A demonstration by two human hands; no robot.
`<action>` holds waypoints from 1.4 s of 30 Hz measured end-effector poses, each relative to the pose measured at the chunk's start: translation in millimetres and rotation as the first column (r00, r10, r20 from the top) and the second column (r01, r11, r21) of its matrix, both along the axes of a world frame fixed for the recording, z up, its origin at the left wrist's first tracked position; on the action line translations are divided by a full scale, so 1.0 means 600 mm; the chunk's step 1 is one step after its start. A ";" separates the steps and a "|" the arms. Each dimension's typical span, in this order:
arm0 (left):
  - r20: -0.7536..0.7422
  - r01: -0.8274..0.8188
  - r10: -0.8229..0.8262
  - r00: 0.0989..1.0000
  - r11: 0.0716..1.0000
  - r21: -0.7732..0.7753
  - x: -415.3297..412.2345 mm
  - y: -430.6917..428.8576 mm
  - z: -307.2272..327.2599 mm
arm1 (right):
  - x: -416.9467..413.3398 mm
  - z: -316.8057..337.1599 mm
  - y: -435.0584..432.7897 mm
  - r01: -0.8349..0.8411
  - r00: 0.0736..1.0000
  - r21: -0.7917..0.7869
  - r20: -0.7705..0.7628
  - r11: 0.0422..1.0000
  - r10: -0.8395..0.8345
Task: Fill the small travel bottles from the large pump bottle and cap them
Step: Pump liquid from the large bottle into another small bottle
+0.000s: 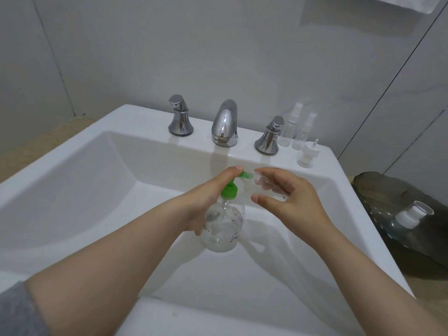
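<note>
Pump bottle [221, 230], half-hidden, gripped by left hand [206, 200]; right hand [297, 202] fingers [271, 172] pinch blurry travel bottle [264, 185].

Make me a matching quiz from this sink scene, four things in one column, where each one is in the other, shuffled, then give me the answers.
Things:
1. pump bottle
2. travel bottle
3. spray cap
4. water jug

Places:
A. beside the sink, to its right
B. in the right hand
C. in the left hand
D. on the sink's back ledge, by the capped spray bottles

Pairs: 1-C, 2-B, 3-D, 4-A
</note>
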State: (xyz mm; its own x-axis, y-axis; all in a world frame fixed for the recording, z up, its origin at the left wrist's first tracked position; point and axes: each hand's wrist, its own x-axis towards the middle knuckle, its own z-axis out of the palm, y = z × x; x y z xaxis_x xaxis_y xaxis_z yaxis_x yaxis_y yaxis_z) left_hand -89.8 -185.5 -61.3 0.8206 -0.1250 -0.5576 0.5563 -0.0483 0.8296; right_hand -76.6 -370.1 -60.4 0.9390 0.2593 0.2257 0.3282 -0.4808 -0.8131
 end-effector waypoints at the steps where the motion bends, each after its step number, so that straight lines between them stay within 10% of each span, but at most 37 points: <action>1: 0.004 -0.002 0.002 1.000 1.000 -0.002 0.000 0.000 0.000 | 0.000 0.000 0.000 0.001 1.000 0.000 0.002 1.000 -0.001; 42: -0.019 0.013 -0.013 1.000 1.000 -0.010 0.006 0.012 -0.006 | 0.002 0.000 0.002 -0.018 1.000 0.002 0.012 1.000 0.018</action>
